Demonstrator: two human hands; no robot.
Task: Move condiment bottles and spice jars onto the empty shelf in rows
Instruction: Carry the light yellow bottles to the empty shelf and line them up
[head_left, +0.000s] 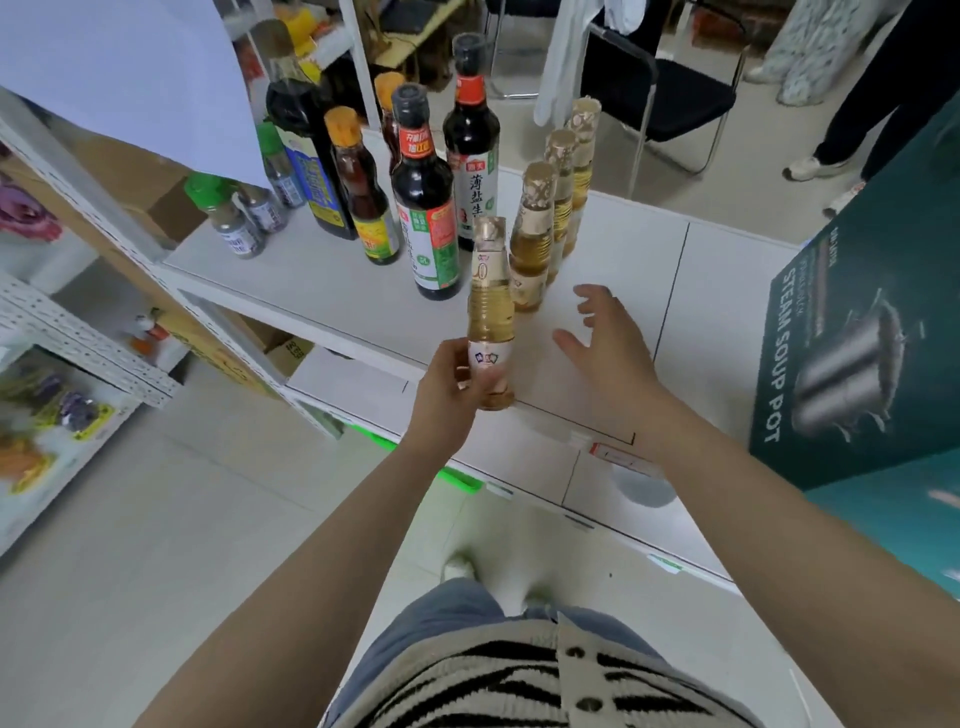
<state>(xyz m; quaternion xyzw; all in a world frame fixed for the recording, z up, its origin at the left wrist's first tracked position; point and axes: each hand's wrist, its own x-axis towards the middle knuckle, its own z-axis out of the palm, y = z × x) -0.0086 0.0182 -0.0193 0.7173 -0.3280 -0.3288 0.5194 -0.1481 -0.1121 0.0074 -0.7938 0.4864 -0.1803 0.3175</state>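
One pale bottle (490, 312) in left-hand (448, 387) grip — label seemingly blurred — right hand (605, 338) spread.

Bright, even indoor light with faint shadows; overall soft blur, and wide-angle bending toward the edges.

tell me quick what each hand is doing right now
Left hand: grips the pale golden bottle by its lower body.
Right hand: open, fingers spread above the shelf, holding nothing.

left hand (451, 387) grips a pale bottle (490, 317) over the shelf (322, 280).
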